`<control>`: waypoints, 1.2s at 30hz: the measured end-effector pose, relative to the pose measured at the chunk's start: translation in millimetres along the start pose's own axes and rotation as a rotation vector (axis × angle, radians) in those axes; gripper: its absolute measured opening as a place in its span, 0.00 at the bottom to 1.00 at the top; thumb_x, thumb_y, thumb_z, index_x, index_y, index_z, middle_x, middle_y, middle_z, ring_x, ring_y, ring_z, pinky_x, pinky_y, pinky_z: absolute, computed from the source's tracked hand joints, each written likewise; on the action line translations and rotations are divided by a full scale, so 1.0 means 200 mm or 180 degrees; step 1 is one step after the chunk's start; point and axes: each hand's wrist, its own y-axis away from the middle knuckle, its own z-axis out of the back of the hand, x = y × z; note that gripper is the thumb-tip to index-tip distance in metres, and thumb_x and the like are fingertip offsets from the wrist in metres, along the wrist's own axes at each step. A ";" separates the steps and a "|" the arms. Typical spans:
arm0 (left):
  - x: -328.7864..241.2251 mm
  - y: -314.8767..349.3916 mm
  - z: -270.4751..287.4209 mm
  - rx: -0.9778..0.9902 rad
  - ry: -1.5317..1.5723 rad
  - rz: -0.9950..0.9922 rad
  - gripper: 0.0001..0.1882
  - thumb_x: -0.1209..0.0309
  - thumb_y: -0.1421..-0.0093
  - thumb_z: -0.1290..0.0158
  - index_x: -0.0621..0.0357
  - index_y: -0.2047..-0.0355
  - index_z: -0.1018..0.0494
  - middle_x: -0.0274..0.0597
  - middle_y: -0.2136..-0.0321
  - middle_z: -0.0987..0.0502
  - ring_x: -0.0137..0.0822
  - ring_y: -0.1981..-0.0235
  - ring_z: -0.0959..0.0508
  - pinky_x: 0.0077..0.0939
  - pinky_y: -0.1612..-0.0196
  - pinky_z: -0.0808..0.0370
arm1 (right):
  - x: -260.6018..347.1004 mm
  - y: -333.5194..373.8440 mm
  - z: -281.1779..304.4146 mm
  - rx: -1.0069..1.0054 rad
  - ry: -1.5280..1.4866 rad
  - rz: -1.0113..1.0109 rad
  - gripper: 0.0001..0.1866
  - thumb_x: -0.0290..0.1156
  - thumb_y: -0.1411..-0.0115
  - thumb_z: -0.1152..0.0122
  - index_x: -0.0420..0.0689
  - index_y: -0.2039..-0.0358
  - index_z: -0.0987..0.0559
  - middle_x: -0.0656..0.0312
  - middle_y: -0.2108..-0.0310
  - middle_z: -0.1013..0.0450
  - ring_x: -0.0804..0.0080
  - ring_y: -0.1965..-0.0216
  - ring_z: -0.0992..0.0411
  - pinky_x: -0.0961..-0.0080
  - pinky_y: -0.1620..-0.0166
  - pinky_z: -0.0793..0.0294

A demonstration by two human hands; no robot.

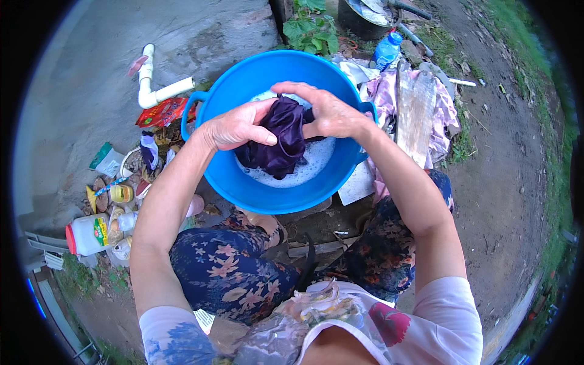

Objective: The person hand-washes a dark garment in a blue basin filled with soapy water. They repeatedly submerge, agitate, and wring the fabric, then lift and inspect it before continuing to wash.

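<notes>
Both my hands are over a round blue plastic tub [277,204] holding white soapy water [316,161]. Between them is a dark purple, shiny wet cloth [277,152], bunched up, its lower folds lying in the suds. My left hand [240,125] grips the cloth's left side, thumb pressed over it. On the other side my right hand [328,115] is closed round the cloth's upper right, with its thumb against the folds and fingers curling over the top. Some fingertips are hidden behind the fabric.
White bent pipe [152,94] juts from the wall at left. Below it lie a red packet [164,114], several small containers and a white jug with a red lid [88,234]. At right are a wooden board [415,115] over pink cloth [447,115] and a blue bottle [386,52].
</notes>
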 end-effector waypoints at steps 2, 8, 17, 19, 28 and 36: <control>-0.06 0.00 0.00 -0.0103 -0.0300 -0.0019 0.33 0.77 0.53 0.42 0.64 0.44 0.38 0.38 0.50 0.31 0.30 0.50 0.31 0.25 0.42 0.37 | -0.04 -0.03 -0.05 0.0070 -0.1177 -0.0594 0.30 0.27 0.63 0.31 0.41 0.55 0.27 0.56 0.58 0.27 0.67 0.55 0.29 0.72 0.49 0.33; 0.08 -0.04 0.12 -0.2521 -0.3099 -0.0475 0.12 0.82 0.52 0.49 0.58 0.66 0.34 0.45 0.71 0.24 0.39 0.66 0.23 0.36 0.64 0.29 | 0.02 -0.09 -0.22 -0.0318 -0.1326 -0.1000 0.16 0.34 0.59 0.30 0.40 0.73 0.26 0.59 0.74 0.27 0.68 0.70 0.28 0.72 0.63 0.31; 0.08 -0.15 0.01 -0.2404 -0.3224 -0.0546 0.23 0.61 0.50 0.40 0.60 0.58 0.34 0.51 0.65 0.22 0.44 0.60 0.21 0.34 0.58 0.27 | -0.15 -0.11 -0.21 -0.1776 -0.0641 -0.2293 0.20 0.44 0.51 0.39 0.38 0.69 0.23 0.45 0.68 0.24 0.54 0.62 0.25 0.64 0.58 0.28; 0.09 -0.10 0.09 -0.2830 -0.3443 0.0061 0.22 0.63 0.50 0.40 0.59 0.58 0.34 0.54 0.67 0.22 0.50 0.65 0.21 0.37 0.62 0.26 | -0.13 -0.11 -0.21 -0.1082 -0.0778 -0.1908 0.19 0.40 0.53 0.36 0.38 0.66 0.23 0.49 0.70 0.24 0.59 0.64 0.25 0.67 0.59 0.28; 0.19 0.01 0.14 -0.0355 -0.3469 0.0334 0.17 0.58 0.47 0.42 0.57 0.64 0.25 0.41 0.70 0.23 0.34 0.68 0.23 0.29 0.63 0.28 | -0.01 0.03 0.07 0.1593 0.2056 -0.1573 0.18 0.32 0.59 0.38 0.53 0.62 0.20 0.58 0.68 0.23 0.61 0.58 0.26 0.55 0.47 0.39; 0.65 0.03 0.06 -0.0590 -0.2015 0.2151 0.23 0.55 0.37 0.58 0.59 0.50 0.30 0.51 0.52 0.27 0.49 0.51 0.26 0.37 0.50 0.29 | -0.06 0.35 -0.18 0.2279 0.2977 -0.0839 0.09 0.42 0.55 0.37 0.56 0.72 0.18 0.64 0.68 0.23 0.66 0.60 0.26 0.45 0.43 0.49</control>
